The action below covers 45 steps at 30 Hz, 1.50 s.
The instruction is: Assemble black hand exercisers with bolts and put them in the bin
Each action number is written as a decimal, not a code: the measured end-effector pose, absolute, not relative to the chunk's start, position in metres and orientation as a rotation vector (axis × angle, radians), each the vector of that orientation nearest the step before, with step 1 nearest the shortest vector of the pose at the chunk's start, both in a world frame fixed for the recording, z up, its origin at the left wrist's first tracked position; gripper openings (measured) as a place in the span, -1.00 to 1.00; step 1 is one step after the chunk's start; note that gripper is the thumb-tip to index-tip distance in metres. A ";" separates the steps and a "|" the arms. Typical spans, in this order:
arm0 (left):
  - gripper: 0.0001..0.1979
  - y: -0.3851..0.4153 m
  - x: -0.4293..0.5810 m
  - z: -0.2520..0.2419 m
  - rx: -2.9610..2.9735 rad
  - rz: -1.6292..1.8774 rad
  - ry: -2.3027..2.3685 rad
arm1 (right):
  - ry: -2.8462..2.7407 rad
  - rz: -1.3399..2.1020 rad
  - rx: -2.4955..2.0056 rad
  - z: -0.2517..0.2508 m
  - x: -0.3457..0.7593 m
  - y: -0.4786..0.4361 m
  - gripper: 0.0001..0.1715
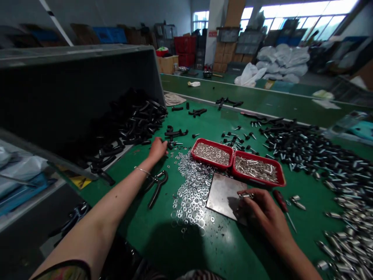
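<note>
My left hand (159,150) reaches over the green table with its fingers curled. Close to its fingertips lies a black-headed bolt (176,144), and black plastic handles (176,133) lie just beyond. What the curled fingers hold, if anything, is hidden. Between thumb and fingers, my right hand (265,212) pinches a small metal spring (247,195) above the right part of a flat steel plate (223,196). A black-handled clamp-like tool (157,184) rests beside my left wrist. Loose metal rings and washers (194,186) spread between my two hands.
Two red trays of small metal parts (212,153) (258,169) stand behind the plate. A screwdriver (281,202) lies right of my right hand. Black-headed bolts (309,151) and metal cylinders (349,237) pile up at right. A tipped grey bin (159,74) spills black handles at left.
</note>
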<state>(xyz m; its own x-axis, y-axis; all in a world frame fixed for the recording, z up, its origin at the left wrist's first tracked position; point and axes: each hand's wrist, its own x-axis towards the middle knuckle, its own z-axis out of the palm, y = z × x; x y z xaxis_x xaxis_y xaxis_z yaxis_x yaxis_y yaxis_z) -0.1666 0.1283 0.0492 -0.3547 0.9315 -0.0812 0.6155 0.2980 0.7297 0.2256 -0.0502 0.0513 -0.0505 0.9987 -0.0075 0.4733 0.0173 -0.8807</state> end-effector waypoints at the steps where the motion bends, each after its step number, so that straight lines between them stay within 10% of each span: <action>1: -0.82 0.145 -0.177 0.048 1.334 0.781 2.106 | -1.586 0.968 -1.559 0.049 0.226 -0.050 -0.66; 9: -0.79 0.188 -0.206 0.036 1.344 0.444 2.146 | -1.153 1.268 -1.483 0.034 0.214 -0.051 -0.66; 15: -0.48 0.116 -0.178 0.043 1.422 1.003 1.507 | -0.897 1.388 -1.350 0.027 0.206 -0.051 -0.62; 24: -0.69 -0.025 -0.001 0.015 1.033 0.788 0.817 | -0.830 1.342 -1.218 0.038 0.174 -0.066 -0.61; 38: -0.52 -0.056 0.015 0.030 0.990 0.408 0.577 | -1.156 1.445 -1.212 0.041 0.185 -0.064 -0.67; 45: -0.74 -0.017 -0.047 0.053 1.002 1.172 0.998 | -2.095 1.000 -1.165 0.026 0.161 -0.094 -0.92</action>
<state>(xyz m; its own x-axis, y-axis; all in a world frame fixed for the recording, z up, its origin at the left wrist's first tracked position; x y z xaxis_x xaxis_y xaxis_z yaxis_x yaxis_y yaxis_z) -0.0470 -0.0169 0.0528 0.1126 0.9900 -0.0844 -0.2411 0.1097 0.9643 0.1614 -0.0941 0.0260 -0.4822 0.8707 0.0971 0.4717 0.3514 -0.8087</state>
